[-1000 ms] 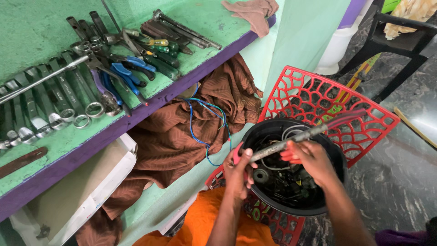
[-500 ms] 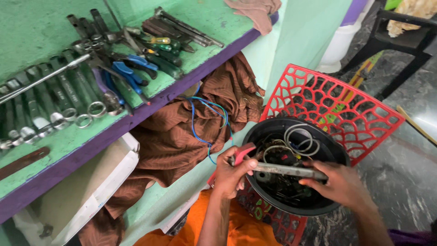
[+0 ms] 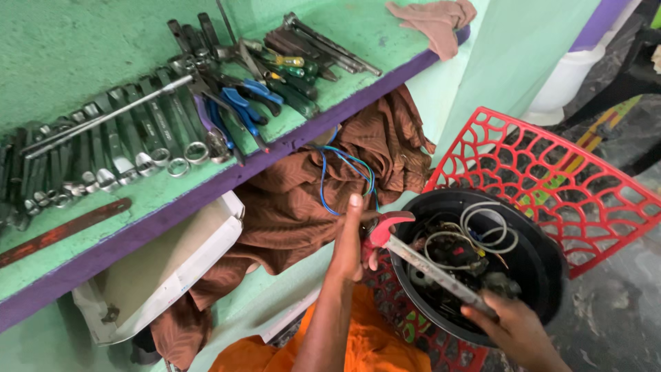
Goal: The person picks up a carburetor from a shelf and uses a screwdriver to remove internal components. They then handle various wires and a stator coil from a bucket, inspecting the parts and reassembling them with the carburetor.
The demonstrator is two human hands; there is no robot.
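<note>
While I look down, my left hand (image 3: 350, 241) is wrapped around the red handle of a long metal tool (image 3: 428, 269), and the thumb points up. My right hand (image 3: 508, 322) grips the other end of that tool, low down near the edge of the black bowl (image 3: 544, 275). So both hands are closed on the same tool, one at each end, and it lies slanted across the near side of the bowl. Inside the bowl I see a messy pile of white wires (image 3: 485, 231) and small dark parts (I cannot tell what each part is). The bowl sits on a red plastic chair (image 3: 551, 169) with lots of holes in it. Behind my left hand hangs a brown cloth (image 3: 310, 200), and thin blue wires (image 3: 337, 172) dangle over it. Above the cloth is a green shelf (image 3: 82, 55) with a purple edge. On it lie a row of shiny spanners (image 3: 124, 148), pliers with blue handles (image 3: 237, 103) and some screwdrivers (image 3: 296, 65). A pinkish rag (image 3: 435, 19) lies at the far end of the shelf. My orange clothes (image 3: 358, 344) show at the bottom.
</note>
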